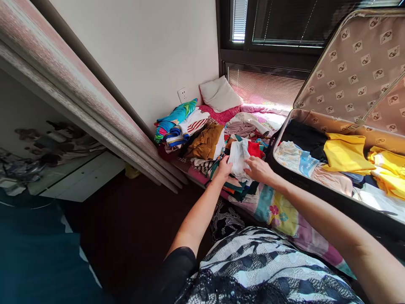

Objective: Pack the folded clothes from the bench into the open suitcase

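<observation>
A small white folded garment lies over a pile of folded clothes, between my two hands. My left hand pinches its left edge, thumb on top. On its right side my right hand has its fingers closed on the cloth; the fingertips are partly hidden in its folds. Just behind my right hand shows a piece of red cloth. Beneath the white garment are dark green and patterned folded clothes. Brown folded trousers rest to the left of it.
An open suitcase with yellow garments stands at the right. Colourful folded clothes and a white pillow are by the wall. Curtains hang at the left. A floral bedcover runs along the front edge.
</observation>
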Motion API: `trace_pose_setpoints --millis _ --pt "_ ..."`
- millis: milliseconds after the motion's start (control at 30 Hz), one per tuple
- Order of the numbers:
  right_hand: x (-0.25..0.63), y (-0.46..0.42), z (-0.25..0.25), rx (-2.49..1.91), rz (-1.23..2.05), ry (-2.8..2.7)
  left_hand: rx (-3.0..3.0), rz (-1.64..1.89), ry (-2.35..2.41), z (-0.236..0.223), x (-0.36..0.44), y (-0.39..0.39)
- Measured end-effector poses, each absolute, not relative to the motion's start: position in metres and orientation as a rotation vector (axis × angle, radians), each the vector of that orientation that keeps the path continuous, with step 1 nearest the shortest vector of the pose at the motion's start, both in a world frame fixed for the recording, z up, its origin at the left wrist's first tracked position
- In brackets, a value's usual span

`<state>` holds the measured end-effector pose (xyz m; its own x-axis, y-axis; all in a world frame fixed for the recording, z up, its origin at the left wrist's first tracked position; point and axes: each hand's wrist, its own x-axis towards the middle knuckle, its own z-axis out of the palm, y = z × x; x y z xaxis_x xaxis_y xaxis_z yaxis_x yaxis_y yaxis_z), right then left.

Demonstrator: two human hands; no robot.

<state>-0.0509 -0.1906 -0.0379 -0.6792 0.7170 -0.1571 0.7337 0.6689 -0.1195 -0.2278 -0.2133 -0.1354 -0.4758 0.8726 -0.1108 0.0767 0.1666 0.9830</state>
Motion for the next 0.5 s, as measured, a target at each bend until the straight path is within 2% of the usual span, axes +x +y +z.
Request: trace_pose_setpoints --millis 133,300,500 --pt "-0.050 -0.197 -0.083 1.319 -0.387 2.891 1.026 1.224 1.900 -0.129 -0.232 -0.216" --pt "-0.053 -0.183 -0.107 1.713 -0.515 3.019 0.966 1.147 1.954 -0.116 -0.247 -0.220" --pt "-0.061 -0.179 -0.113 1.865 -1.114 2.829 1.269 0.915 2.431 -0.114 -0.252 -0.267"
